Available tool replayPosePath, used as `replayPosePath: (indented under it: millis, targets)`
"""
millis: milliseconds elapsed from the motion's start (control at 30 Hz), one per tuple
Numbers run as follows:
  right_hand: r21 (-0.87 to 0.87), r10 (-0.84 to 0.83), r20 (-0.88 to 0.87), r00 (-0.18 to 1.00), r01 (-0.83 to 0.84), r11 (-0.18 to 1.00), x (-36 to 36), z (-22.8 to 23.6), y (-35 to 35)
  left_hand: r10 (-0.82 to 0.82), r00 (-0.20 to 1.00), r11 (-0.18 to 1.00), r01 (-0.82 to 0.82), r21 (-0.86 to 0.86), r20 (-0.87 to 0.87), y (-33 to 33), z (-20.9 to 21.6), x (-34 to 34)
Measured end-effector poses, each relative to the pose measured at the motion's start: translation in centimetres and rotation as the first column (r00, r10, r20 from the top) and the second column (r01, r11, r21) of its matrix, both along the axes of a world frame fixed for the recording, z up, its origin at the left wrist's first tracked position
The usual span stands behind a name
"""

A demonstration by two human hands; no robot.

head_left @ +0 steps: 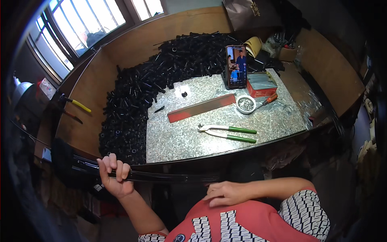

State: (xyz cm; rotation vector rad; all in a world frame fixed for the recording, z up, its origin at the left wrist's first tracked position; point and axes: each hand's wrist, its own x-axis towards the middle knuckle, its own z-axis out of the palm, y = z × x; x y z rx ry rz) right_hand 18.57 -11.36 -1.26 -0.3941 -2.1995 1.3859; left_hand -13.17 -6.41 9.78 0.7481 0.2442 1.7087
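"Holding what, the left hand (116,176)?"
"Its fingers are gripping long dark rods (157,176), lower left of the frame."
"And the right hand (226,193)?"
"It's lying near their right end, lower centre; whether gripping, I can't tell."

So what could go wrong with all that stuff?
The long black pieces in the left hand might bump the pliers near the table's front edge and knock them off. The bowl could tip and spill its tiny shiny bits. The phone stands up, so a knock might topple it.
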Motion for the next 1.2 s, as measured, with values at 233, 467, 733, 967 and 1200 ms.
replayPosePath:
  millis: [233,467,733,967,1200]
  targets:
    - [-0.189,-0.398,-0.317,0.861,0.353,0.916,3.0,5.1,2.7,-0.039,0.848,0.943,0.206,-0.262,0.528,-0.6,-4.8,6.8]
    - [0.238,-0.458,-0.130,0.879,0.476,0.847,4.6,13.7,4.6,-0.854,0.437,0.518,0.665,-0.538,-0.282,-5.3,-10.8,11.3]
    - [0.165,-0.234,0.349,0.908,0.186,0.968,0.2,4.1,5.8,-0.027,0.748,0.999,0.050,0.016,-0.664,-0.8,-0.4,11.2]
    - [0.040,-0.130,0.413,0.901,0.124,0.991,-1.4,3.3,6.1,-0.038,0.831,0.983,0.132,0.130,-0.555,1.5,2.8,10.4]
    - [-0.138,-0.019,0.113,0.993,0.034,0.990,0.0,11.7,9.2,-0.029,0.702,0.970,0.193,0.150,-0.712,2.0,4.2,10.1]
